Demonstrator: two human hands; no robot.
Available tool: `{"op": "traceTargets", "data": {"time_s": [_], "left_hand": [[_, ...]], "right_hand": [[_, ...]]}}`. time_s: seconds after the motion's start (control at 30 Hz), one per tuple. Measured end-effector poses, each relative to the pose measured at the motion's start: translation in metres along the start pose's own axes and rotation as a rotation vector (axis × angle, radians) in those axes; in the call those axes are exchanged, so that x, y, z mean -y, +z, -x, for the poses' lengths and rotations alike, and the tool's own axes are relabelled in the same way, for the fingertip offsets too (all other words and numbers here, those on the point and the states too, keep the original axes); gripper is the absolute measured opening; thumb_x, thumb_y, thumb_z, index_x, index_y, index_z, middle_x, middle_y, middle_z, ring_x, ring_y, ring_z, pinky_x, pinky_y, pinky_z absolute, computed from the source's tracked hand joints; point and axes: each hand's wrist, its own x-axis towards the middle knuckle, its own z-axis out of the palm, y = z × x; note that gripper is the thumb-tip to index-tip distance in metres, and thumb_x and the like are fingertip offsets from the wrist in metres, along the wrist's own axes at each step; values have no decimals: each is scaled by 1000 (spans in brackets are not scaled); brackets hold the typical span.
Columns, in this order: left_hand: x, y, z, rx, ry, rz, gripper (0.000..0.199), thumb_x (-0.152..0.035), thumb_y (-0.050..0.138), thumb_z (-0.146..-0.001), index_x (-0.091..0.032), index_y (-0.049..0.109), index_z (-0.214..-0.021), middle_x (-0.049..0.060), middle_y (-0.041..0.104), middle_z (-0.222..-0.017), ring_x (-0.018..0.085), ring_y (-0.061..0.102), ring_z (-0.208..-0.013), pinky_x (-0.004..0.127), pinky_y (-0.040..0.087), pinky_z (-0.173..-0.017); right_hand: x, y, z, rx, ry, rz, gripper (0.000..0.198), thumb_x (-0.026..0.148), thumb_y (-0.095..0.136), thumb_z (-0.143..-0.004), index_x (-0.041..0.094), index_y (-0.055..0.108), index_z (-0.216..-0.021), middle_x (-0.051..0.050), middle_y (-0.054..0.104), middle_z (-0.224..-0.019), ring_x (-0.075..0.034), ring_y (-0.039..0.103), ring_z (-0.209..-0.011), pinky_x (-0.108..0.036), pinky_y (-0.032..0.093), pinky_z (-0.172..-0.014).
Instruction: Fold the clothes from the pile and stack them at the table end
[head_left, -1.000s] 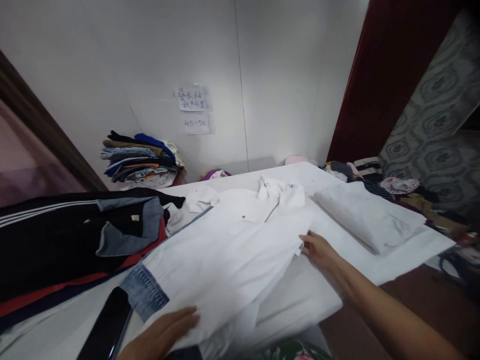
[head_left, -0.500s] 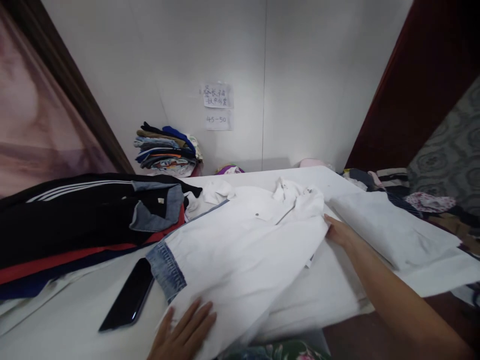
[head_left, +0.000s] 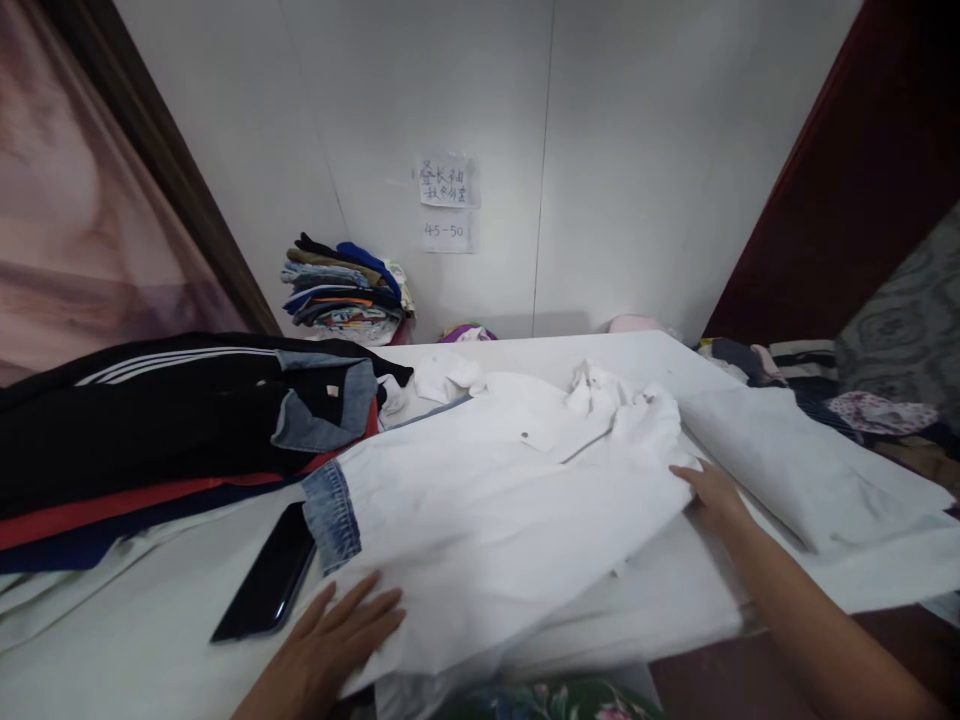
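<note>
Right grip [head_left: 716, 498] touches white garment [head_left: 495, 510]; table [head_left: 150, 610] beneath, wall [head_left: 645, 150] behind.

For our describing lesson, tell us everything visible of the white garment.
The white garment looks like smooth cloth, spread with light wrinkles across the table. Its far right part is bunched; a small button and a dark line show nearby. The left hand lies on its near left part; the right hand touches its right edge. Blue denim shows along its left edge, perhaps another piece.

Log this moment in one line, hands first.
left hand: spread on white garment | right hand: at its right edge, grip unclear | black phone: on table, beside denim piece
</note>
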Motion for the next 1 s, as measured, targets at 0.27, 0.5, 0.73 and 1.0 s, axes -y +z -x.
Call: {"op": "traceTargets", "data": {"time_s": [0.27, 0.5, 0.73, 1.0], "left_hand": [[-6, -9, 5, -16, 36, 115, 90, -28, 55, -58, -58, 25, -136, -11, 44, -141, 27, 42, -131, 56, 24, -109], [32, -48, -48, -197, -214, 10, 54, -57, 46, -83, -34, 48, -132, -2, 47, -143, 24, 46, -127, 41, 41, -102], [67, -56, -132, -259, -164, -202, 48, -42, 36, -89, -11, 57, -119, 16, 55, -132, 27, 47, -126, 43, 37, -105], [87, -43, -190, -47, -366, -215, 44, -32, 41, -87, -11, 54, -124, 18, 58, -126, 30, 53, -116, 46, 43, -93]], "right_hand": [[18, -11, 1, -208, -424, 672, 55, 28, 71, -64, 20, 61, -118, -10, 65, -116, -27, 62, -100, -38, 51, -83], [52, 106, -12, 197, -684, 527, 22, 22, 65, -73, 25, 70, -94, -4, 67, -110, -23, 56, -111, -37, 40, -101], [46, 221, -60, 333, -608, 865, 27, 26, 65, -78, 19, 66, -105, -8, 62, -121, -25, 52, -118, -39, 34, -105], [38, 260, -89, 372, -525, 1192, 58, 42, 69, -74, 18, 55, -124, -14, 57, -126, -32, 49, -120, -42, 36, -98]]}}
